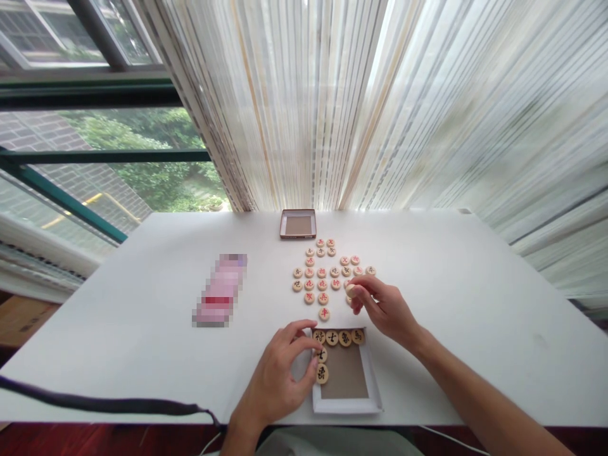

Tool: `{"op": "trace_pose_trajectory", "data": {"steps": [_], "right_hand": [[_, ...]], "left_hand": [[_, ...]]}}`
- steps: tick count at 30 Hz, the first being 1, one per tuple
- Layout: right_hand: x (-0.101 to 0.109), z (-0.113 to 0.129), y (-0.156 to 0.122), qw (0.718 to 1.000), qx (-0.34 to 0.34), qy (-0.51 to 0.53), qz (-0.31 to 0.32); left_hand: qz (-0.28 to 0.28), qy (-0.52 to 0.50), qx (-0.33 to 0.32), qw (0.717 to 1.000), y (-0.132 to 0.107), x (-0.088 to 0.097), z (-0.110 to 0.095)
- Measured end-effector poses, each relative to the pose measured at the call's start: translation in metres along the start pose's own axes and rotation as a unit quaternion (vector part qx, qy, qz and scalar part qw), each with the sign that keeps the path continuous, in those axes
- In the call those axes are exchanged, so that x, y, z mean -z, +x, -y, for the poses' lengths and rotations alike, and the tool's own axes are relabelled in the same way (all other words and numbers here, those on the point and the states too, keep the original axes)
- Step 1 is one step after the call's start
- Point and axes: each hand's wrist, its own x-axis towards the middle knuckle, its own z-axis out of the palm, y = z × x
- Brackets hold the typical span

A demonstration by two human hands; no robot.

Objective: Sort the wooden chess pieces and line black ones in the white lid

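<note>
A shallow white box (pixel 373 386) with a brown floor lies at the table's near edge. Several round wooden chess discs (pixel 338 337) line its far side and its left side. My left hand (pixel 278 373) rests at the box's left wall, fingers curled, fingertips on a disc (pixel 321 355) inside. My right hand (pixel 387 308) hovers just beyond the box and pinches one disc (pixel 350 291) between thumb and fingers. Many more discs (pixel 323 272) with red or black characters lie loose on the table beyond.
The box's lid (pixel 297 223) lies at the far side of the white table (pixel 451 304). A pink blurred packet (pixel 220 297) lies to the left. A dark cable (pixel 104 402) runs along the near left edge. Striped curtains and a window stand behind.
</note>
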Motion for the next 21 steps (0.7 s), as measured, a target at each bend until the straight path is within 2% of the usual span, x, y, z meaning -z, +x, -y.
{"op": "trace_pose_trajectory", "data": {"steps": [4, 10, 16, 21], "right_hand": [[0.002, 0.007, -0.013, 1.000, -0.002, 0.003, 0.017], [-0.005, 0.023, -0.050, 0.997, 0.024, -0.060, 0.041], [-0.021, 0.039, -0.078, 0.997, -0.014, -0.001, 0.074], [-0.028, 0.050, -0.089, 0.996, -0.054, -0.013, 0.070]], "left_hand": [[0.003, 0.001, -0.004, 1.000, 0.000, 0.000, 0.000], [-0.005, 0.004, -0.012, 1.000, 0.001, 0.001, -0.002], [-0.004, 0.010, -0.013, 1.000, 0.000, 0.001, -0.002], [0.004, 0.009, -0.008, 1.000, -0.001, 0.001, 0.000]]}}
